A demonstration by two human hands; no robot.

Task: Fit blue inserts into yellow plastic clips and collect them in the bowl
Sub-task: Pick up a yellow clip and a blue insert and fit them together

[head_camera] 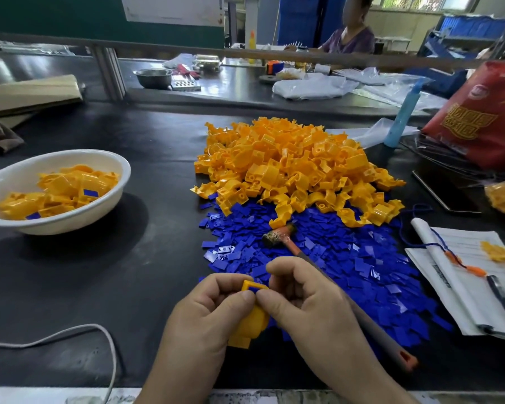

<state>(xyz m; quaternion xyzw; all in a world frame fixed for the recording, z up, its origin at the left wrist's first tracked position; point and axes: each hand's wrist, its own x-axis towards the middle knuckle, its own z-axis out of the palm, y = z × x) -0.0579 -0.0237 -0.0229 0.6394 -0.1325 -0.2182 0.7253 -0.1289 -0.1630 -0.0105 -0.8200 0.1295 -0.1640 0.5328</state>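
Both hands clamped on one yellow plastic clip [250, 319] near the black table's [123, 287] front edge.
The left hand [204, 316] and right hand [306, 304] pinch it together, a flat blue insert [255, 289] in its top; the white round bowl [56, 154] sits by the left edge.

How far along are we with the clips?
Done: some fitted clips lie in the bowl. In hand: the left hand holds one clip while the right hand pinches an insert at its frame. Left: a large pile of clips and many loose inserts.

Left hand [207, 316] and right hand [306, 301] pinch yellow clip [252, 320] (blue insert [256, 288] inside).
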